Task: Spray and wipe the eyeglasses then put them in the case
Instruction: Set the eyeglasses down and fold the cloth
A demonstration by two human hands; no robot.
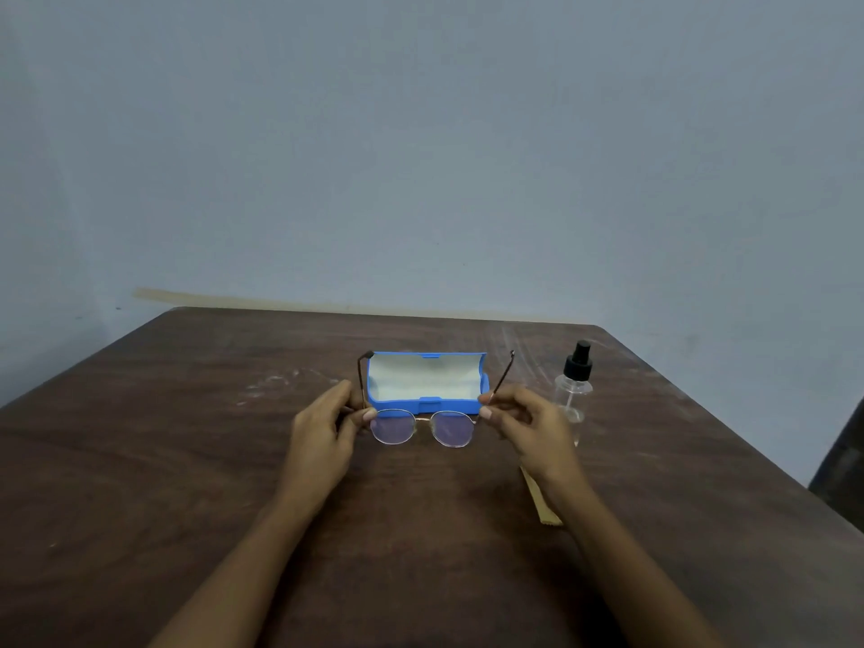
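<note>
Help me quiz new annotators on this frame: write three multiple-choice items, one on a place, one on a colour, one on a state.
1. Where does the bottle stand relative to the case?
A. Left of it
B. Right of it
C. Inside it

2. What colour is the case's shell?
A. Red
B. Black
C. Blue

3. How are the glasses now?
A. Held by the left hand and right hand, temples unfolded
B. Lying folded in the case
C. Lying under the case

Answers: 1 B, it stands past the right hand, on the case's right side. 2 C, a blue rim frames the pale lining. 3 A, each hand pinches a temple near its hinge.
</note>
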